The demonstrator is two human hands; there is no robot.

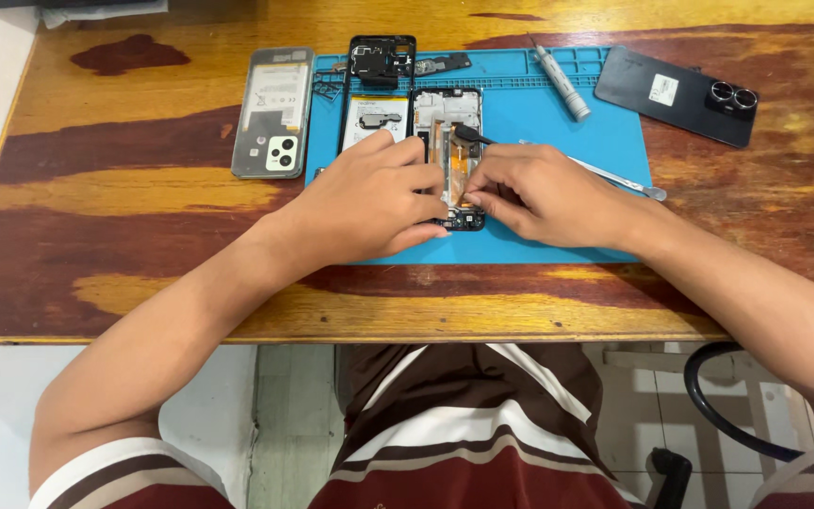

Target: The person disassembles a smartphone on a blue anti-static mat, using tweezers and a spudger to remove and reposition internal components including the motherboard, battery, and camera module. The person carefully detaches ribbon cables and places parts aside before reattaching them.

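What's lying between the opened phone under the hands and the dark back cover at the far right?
In the head view, a grey pen-shaped tool and thin metal tweezers lie between opened phone and back cover.

Both hands (369, 193) (534, 193) low, fingers curled

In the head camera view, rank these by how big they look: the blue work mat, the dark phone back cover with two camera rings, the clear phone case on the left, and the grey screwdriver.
Largest to smallest:
1. Blue work mat
2. Clear phone case and dark back cover: too alike to rank
3. Grey screwdriver
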